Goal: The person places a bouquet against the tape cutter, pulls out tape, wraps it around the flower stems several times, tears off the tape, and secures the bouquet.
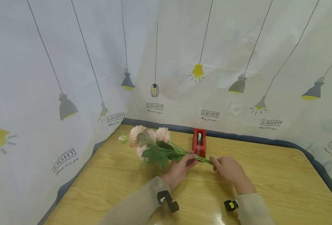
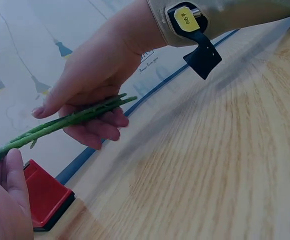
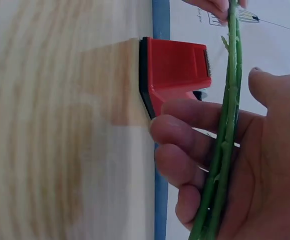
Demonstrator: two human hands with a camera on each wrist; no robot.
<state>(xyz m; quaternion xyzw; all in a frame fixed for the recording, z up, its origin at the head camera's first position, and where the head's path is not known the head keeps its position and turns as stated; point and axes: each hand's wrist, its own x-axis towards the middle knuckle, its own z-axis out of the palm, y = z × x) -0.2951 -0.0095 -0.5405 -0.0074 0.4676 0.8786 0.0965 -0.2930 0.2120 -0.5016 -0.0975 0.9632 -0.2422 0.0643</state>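
Over the yellow wood-grain surface (image 1: 281, 175), the left hand (image 1: 180, 168) pinches a bouquet of pale-pink blooms (image 1: 163, 135) by its slim green stems (image 3: 232, 90); the right hand (image 1: 230, 170), slackly unfurled, cradles their ends, which I'd keep level.

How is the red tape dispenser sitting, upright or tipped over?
Upright: the red tape dispenser rests on its dark base on the table, its serrated edge up, away from the wood.

**Lamp-Print Fabric (image 1: 180, 37) Walled In a Wood-Grain Tabletop (image 1: 284, 175)**

Creased and pale, it rose on three sides, printed with grey, blue and yellow pendant lamps (image 1: 237, 85) and "LIGHT" lettering (image 1: 210, 113). A dark blue band (image 1: 239, 136) edged the tabletop; glare (image 1: 218, 218) shone near its front.
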